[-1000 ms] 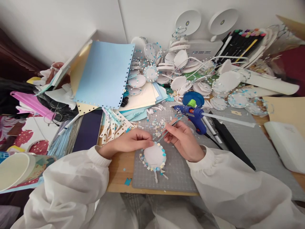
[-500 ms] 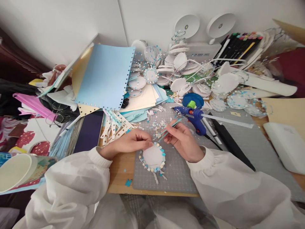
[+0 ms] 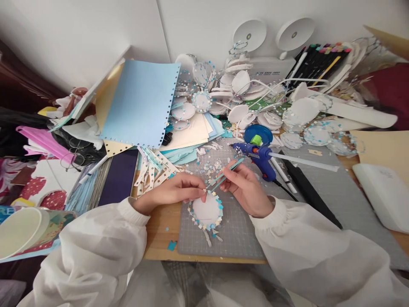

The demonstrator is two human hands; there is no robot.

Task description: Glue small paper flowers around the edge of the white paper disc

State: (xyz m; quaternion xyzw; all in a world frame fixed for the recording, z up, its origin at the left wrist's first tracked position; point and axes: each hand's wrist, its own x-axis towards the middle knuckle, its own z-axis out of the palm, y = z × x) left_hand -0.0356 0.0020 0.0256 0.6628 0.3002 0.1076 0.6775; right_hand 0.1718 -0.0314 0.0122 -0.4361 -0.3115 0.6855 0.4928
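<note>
A round white paper disc point(image 3: 206, 211), its rim set with small blue, cream and white paper stars, is held just over the grey cutting mat point(image 3: 241, 238). My left hand point(image 3: 183, 188) pinches its upper left edge between thumb and fingers. Light blue tweezers point(image 3: 228, 172) are gripped in my right hand point(image 3: 241, 185), their tips pointing down-left at the disc's top edge. Whether a star sits between the tips is too small to tell. Loose paper stars point(image 3: 212, 166) are scattered on the mat just beyond my hands.
A blue hot glue gun point(image 3: 255, 155) with a glue stick lies right of my right hand, near a black strip point(image 3: 309, 187). Punched paper strips point(image 3: 151, 170) lie to the left. Behind are blue paper point(image 3: 139, 102) and a heap of white discs point(image 3: 239, 113). A cup point(image 3: 24, 230) stands far left.
My left fingers have shifted slightly right along the disc's top edge, and the disc has moved a little with them. The tweezers look slightly wider apart; my right hand is nearly still.
</note>
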